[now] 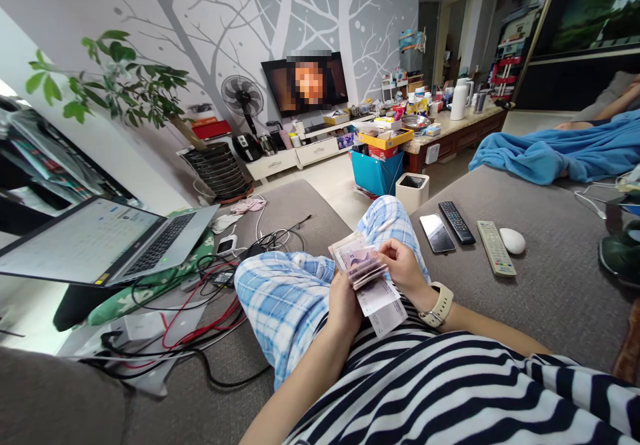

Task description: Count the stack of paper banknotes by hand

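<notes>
A fanned stack of purple-and-white paper banknotes is clasped in the bare left hand above blue-and-white plaid trousers – its edge is pinched by the right hand, a cream-strapped watch being worn at that wrist

Banknotes in left hand

I'm seeing a grey sofa carrying a scatter: a smartphone is lying there, a black remote is resting just right of it, a cream remote and white oval object are sitting farther right of it, and tangled cables are trailing well to its left.
</notes>
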`<state>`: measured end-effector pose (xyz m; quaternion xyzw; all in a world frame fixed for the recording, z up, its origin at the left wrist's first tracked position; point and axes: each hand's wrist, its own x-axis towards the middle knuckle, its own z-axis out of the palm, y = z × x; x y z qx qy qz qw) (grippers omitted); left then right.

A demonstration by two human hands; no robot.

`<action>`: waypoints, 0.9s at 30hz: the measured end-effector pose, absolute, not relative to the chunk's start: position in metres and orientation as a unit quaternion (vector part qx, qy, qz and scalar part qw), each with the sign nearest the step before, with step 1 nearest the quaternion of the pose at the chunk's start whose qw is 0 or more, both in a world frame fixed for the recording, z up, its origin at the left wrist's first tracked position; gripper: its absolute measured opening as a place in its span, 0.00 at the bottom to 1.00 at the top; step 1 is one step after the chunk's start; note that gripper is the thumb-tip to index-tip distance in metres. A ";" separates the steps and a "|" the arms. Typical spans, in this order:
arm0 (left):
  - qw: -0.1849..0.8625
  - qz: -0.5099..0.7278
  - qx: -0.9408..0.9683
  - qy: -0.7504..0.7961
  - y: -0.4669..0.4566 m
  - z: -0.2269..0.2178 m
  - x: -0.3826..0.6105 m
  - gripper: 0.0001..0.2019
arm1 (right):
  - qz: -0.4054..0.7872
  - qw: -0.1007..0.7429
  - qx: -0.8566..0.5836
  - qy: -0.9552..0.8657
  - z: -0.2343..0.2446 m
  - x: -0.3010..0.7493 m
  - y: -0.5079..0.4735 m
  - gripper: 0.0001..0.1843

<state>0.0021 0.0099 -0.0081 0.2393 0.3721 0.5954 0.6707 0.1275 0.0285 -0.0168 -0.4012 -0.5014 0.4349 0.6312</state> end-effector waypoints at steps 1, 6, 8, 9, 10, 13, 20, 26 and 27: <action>0.667 0.595 0.243 0.376 0.010 -0.008 0.002 0.19 | 0.427 0.625 -0.410 -0.509 -0.018 0.128 0.030 0.18; 0.656 0.590 0.251 0.398 0.009 -0.009 0.001 0.19 | 0.385 0.589 -0.437 -0.560 -0.020 0.131 0.031 0.18; 0.654 0.596 0.248 0.395 0.010 -0.008 0.001 0.18 | 0.386 0.587 -0.439 -0.561 -0.020 0.131 0.030 0.18; 0.654 0.599 0.244 0.392 0.010 -0.008 0.002 0.17 | 0.389 0.588 -0.435 -0.560 -0.019 0.131 0.029 0.18; 0.654 0.603 0.239 0.390 0.011 -0.008 0.002 0.16 | 0.392 0.592 -0.429 -0.559 -0.018 0.131 0.029 0.18; 0.653 0.614 0.218 0.387 0.012 -0.006 0.004 0.12 | 0.398 0.605 -0.408 -0.557 -0.015 0.130 0.026 0.19; 0.656 0.606 0.212 0.397 0.013 -0.003 0.006 0.09 | 0.413 0.608 -0.383 -0.560 -0.010 0.129 0.022 0.17; 0.655 0.604 0.222 0.397 0.013 -0.004 0.005 0.09 | 0.428 0.612 -0.375 -0.549 -0.011 0.128 0.023 0.16; 0.654 0.604 0.224 0.398 0.014 -0.004 0.005 0.09 | 0.429 0.612 -0.376 -0.548 -0.011 0.128 0.023 0.16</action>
